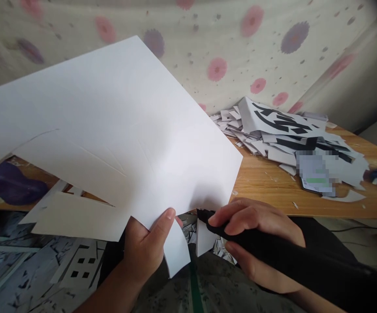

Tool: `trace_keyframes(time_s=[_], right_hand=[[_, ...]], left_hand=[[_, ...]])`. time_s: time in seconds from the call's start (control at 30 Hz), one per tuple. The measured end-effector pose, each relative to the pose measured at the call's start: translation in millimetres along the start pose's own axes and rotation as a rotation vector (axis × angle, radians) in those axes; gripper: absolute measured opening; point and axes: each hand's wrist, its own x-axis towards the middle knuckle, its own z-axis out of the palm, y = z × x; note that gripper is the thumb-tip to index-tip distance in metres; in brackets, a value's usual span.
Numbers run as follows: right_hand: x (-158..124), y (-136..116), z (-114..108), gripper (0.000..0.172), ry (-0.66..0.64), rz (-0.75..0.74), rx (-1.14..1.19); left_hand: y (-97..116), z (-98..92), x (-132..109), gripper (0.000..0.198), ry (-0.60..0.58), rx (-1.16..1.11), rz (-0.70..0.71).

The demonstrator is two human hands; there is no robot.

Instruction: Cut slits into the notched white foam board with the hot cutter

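the left hand (145,248) pinches a large white sheet of stiff paper (110,130) at its lower edge, thumb on top, other fingers hidden beneath. the right hand (260,234) is closed round a long black tool (305,261), whose tip meets the sheet's edge just right of that thumb. beyond the right knuckles, a heap of white black-printed scraps (282,130) lies on the wooden table (266,182).

Matt white paper sheet (110,130); grained wooden table (273,182); floral cloth backdrop (240,43).
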Motion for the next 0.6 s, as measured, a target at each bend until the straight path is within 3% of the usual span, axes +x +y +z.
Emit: trace_keyframes(time_s=[0.23,0.43,0.6], right_hand=[[2.1,3.3,0.3,0.021,0.045,0.035,0.047],[0.2,0.3,-0.9,0.025,0.021,0.012,-0.021],[1.1,-5.4,-7.3,0.024,0.005,0.009,-0.032]], left_hand=[[-6.1,-0.1,1.0,0.033,0.003,-0.017,-0.058],[-1.7,-3.7,0.9,0.035,-0.049,0.123,0.057],[1.0,-7.5,2.7,0.035,-0.113,0.121,0.056]])
